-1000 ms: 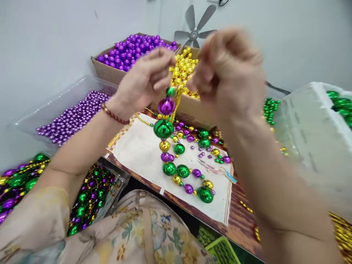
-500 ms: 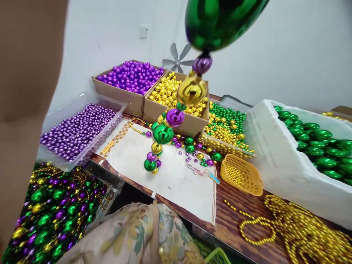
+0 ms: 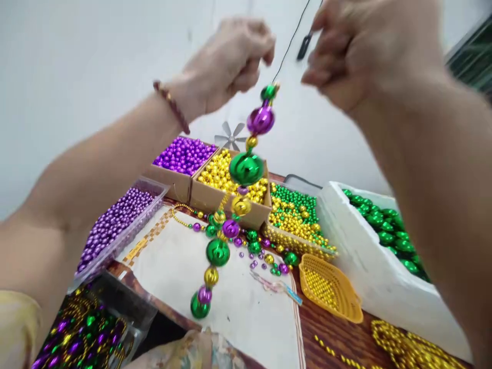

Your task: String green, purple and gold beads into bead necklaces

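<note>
Left hand (image 3: 226,61) and right hand (image 3: 357,51) are hovering raised, fingers curling shut; which one is pinching the thread is too blurred to tell. Bead strand (image 3: 246,169) is hanging between them above the white cloth (image 3: 246,312) on the counter (image 3: 334,328), partly blocking the gold-bead box (image 3: 200,197).

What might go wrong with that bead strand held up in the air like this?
1. The strand dangles from between the left hand and right hand, and blur hides the grip. If it slips, the strand would likely drop onto the cloth, and beads might slide off.
2. It hangs free over the cloth, where loose beads lie. A swing may knock them about.
</note>
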The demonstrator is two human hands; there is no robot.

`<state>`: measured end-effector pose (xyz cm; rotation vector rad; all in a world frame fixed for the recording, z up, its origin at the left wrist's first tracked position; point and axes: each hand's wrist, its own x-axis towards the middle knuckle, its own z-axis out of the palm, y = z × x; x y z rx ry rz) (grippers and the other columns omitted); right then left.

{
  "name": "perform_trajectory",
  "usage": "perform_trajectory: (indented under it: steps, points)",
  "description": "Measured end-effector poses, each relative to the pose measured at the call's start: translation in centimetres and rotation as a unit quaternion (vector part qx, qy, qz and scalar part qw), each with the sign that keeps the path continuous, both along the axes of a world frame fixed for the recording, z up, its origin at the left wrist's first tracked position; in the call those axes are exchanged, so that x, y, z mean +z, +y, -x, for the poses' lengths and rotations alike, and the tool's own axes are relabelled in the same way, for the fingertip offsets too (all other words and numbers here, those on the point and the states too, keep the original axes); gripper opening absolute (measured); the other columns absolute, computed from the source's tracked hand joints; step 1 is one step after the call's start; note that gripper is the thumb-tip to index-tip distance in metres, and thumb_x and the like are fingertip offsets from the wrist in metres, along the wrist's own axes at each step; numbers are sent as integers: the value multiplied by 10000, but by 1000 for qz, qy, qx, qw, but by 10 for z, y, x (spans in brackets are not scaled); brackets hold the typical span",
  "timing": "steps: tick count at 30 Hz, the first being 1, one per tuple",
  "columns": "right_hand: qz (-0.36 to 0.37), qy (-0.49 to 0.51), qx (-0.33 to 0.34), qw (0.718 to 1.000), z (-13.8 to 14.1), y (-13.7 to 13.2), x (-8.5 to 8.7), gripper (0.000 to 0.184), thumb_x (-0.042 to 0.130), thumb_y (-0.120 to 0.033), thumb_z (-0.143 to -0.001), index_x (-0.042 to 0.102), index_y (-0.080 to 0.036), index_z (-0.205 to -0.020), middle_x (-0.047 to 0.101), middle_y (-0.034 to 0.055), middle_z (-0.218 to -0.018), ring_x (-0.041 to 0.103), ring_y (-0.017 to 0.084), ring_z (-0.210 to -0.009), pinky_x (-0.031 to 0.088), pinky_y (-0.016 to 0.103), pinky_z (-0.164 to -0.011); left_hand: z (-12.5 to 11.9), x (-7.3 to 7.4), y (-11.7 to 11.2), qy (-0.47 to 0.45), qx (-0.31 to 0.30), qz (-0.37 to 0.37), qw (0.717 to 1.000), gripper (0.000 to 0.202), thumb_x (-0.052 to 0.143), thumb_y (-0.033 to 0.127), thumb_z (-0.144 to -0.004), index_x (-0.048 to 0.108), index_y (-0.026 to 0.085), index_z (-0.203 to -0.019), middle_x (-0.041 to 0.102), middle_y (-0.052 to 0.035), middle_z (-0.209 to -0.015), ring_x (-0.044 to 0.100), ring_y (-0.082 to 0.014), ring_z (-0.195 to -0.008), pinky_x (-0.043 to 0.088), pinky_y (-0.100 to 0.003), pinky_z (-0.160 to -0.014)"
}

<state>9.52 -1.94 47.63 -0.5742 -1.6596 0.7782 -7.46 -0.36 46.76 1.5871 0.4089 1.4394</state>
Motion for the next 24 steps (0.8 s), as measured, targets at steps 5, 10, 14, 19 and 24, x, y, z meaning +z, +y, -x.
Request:
perform_trajectory:
  steps: [5,10,14,19,24]
  points:
    - [-9,-8,-40,999,-3,-2,-5,413,470,-47,-975,495,-181,-586,261,-112,-381,215,3,-339,199,206,-426,-14,-33,-14,11,71,-41,997,340,492,-46,-937,479,87,-624,361,91,-484,282,54,-362,158,-118,-457]
    - [21,-66,22,997,-21,21,-61,326,642,-268,-955,527,-201,-658,227,-108,-473,197,34,-390,253,204,-369,-18,-95,-2,-24,28,30,999,277,619,108,-934,529,145,-675,406,65,-547,316,-5,-420,273,-189,-437]
    - [40,-105,13,994,-26,24,-80,286,665,-317,-930,594,-177,-691,345,-70,-501,273,43,-412,265,219,-384,-24,-109,3,-95,31,58,993,248,601,209,-964,537,180,-726,360,70,-527,422,-57,-481,415,-220,-565]
    - [41,-165,-4,985,-27,17,-91,226,717,-288,-859,663,-150,-688,474,-39,-513,350,48,-433,246,224,-406,-36,-106,6,-145,26,64,987,227,553,141,-964,553,170,-739,479,52,-610,424,-48,-521,394,-203,-589]
    - [12,-215,-29,976,-28,15,-97,164,671,-245,-857,703,-151,-726,497,-43,-509,345,53,-437,243,241,-428,-46,-103,7,-92,49,29,994,228,592,156,-941,549,173,-718,571,31,-699,440,-51,-551,409,-217,-621]
